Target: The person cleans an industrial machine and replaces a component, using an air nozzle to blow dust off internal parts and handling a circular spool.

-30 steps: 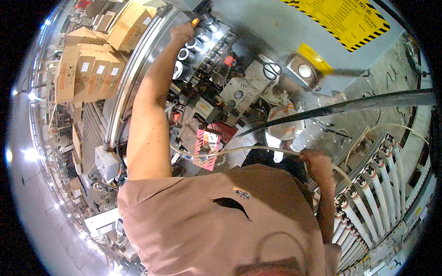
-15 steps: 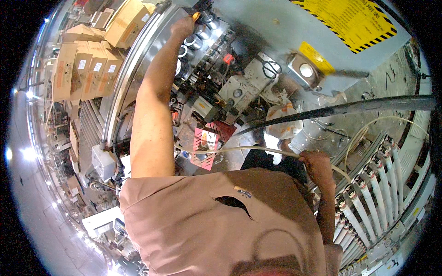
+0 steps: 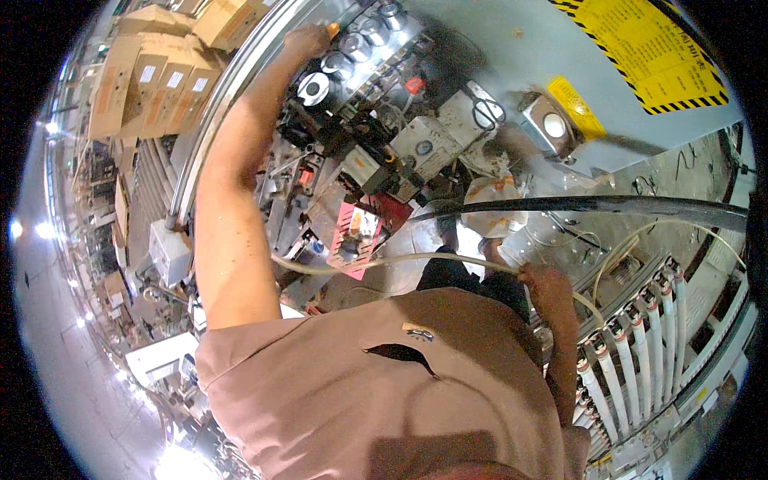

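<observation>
My left hand [image 3: 306, 42] is stretched out to the far left, closed in a fist. A small orange-ended thing [image 3: 333, 30] pokes out of it; its kind is hidden by the fingers. Just right of that hand runs a slanting row of shiny round metal cylinders [image 3: 354, 46]. The nearest one has a white ring face [image 3: 314, 88] with a dark centre. My right hand [image 3: 549, 290], low on the right, is wrapped round a pale flexible hose [image 3: 400, 258]. The hose crosses in front of my body and passes out of sight at my left arm.
A thick black hose [image 3: 640, 206] spans the right side. Scissors [image 3: 486, 114] lie on a grey machine block [image 3: 436, 136]. A pink-framed card [image 3: 356, 240] stands in the middle. White tubes [image 3: 636, 360] line the right; cardboard boxes [image 3: 152, 88] stack at left.
The view has turned, so the machine appears shifted right. My left hand has moved back along the cylinders, uncovering the nearest white-ringed one. My right hand keeps its grip on the hose.
</observation>
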The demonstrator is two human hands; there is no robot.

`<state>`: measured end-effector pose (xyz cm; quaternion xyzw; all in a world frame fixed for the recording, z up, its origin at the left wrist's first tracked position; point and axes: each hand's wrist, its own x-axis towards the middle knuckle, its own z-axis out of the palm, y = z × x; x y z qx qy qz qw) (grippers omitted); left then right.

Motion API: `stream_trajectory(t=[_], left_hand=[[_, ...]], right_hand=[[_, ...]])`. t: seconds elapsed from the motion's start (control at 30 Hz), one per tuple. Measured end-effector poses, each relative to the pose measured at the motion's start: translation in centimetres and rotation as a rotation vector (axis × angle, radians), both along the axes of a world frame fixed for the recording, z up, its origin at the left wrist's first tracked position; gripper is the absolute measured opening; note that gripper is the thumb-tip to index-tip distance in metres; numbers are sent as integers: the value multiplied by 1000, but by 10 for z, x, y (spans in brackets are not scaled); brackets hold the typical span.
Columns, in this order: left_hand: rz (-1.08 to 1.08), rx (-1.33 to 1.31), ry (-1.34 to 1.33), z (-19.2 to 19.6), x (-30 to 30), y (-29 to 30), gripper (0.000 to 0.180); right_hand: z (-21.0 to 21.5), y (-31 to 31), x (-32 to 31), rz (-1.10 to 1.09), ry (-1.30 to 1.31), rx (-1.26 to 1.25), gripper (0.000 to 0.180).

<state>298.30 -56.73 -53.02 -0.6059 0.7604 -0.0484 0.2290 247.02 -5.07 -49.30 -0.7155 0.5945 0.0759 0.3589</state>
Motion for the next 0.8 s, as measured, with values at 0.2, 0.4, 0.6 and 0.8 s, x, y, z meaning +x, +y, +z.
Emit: stream_trajectory(t=[0.2,0.4,0.6,0.8], left_hand=[[73,262,-76,13,126,54,30],[80,-21,88,30,58,76,32],[269,253,36,39,110,102,36],[85,241,-40,45,125,99,32]], right_hand=[[-15,-7,3,53,-168,-91,41],[-7,-10,16,76,-104,-5,39],[-2,-10,13,-49,-201,-28,38],[-32,4,16,128,-218,-166,40]])
